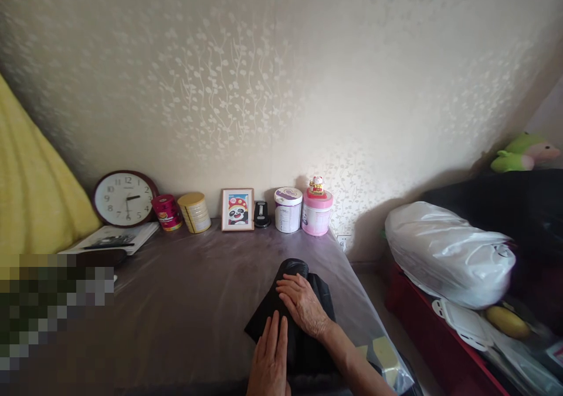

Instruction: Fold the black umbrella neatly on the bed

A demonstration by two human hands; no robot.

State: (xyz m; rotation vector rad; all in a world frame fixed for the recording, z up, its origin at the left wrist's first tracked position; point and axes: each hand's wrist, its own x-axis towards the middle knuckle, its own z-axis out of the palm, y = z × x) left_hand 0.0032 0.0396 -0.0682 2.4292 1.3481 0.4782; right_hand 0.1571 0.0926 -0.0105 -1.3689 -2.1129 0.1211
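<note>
A folded black piece of soft, slightly shiny material, perhaps a garment, lies near the front of the covered table. Its exact kind cannot be made out. My right hand rests flat across its upper part, fingers stretched out and pointing left. Lower down, my left hand lies along its left edge with the fingers straight and pointing away from me. Neither hand grips anything. The forearms and hands hide part of the material's lower side.
Along the wall stand a clock, a red can, a gold can, a framed panda picture, a white tub and a pink tub topped by a figurine. Right of the table, a white plastic bag sits on a red container.
</note>
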